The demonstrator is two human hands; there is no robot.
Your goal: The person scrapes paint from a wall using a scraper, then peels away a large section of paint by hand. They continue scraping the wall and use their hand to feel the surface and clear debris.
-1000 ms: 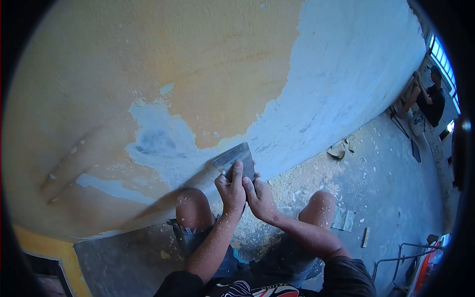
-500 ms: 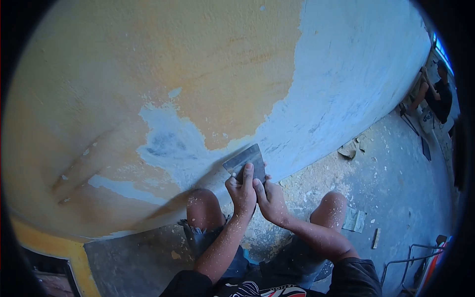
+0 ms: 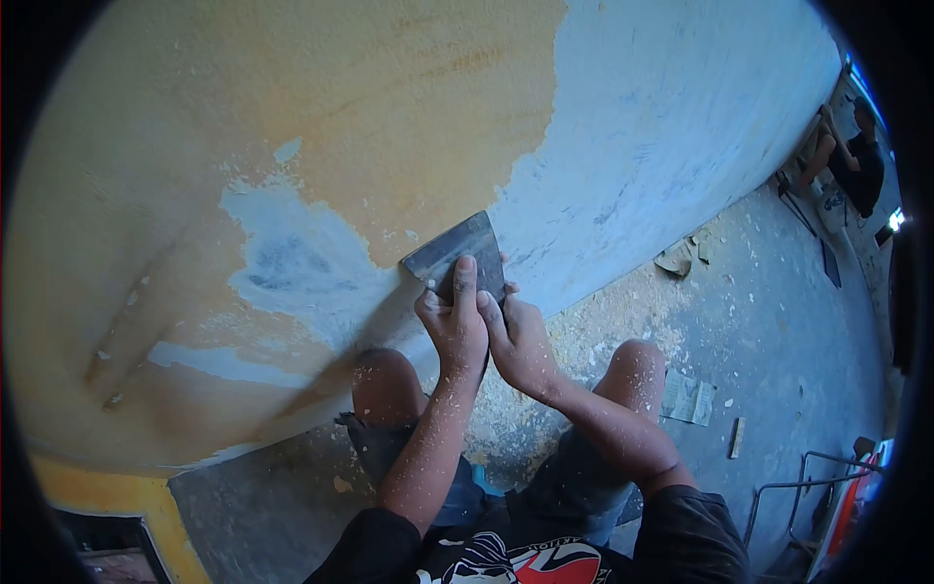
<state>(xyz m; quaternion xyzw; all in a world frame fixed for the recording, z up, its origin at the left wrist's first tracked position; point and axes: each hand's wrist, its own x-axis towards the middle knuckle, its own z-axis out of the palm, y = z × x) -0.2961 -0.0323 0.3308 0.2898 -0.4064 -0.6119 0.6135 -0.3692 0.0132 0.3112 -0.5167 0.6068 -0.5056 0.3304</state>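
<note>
Both my hands grip one wide, flat paint scraper (image 3: 465, 243) with a grey metal blade. My left hand (image 3: 455, 316) wraps it with the thumb laid along the blade. Close beside it, my right hand (image 3: 520, 341) closes round the lower part, which the fingers mostly hide. The blade's far edge lies at the lower border of the yellow paint (image 3: 418, 127), against the wall as far as I can see. Around that border the pale bare wall (image 3: 662, 127) shows, with a darker grey patch on the left. Paint flakes speckle my forearms.
Paint chips (image 3: 603, 302) litter the floor along the wall's foot. A sheet of paper (image 3: 689, 398) and a small strip (image 3: 737, 438) lie to the right. Metal tubing (image 3: 803, 487) stands lower right. Another person (image 3: 856, 165) is at the far right. A yellow frame (image 3: 107, 490) edges the lower left.
Both hands and the scraper have moved up the wall, bringing the blade to the lower edge of the yellow paint. The camera view has shifted slightly too.
</note>
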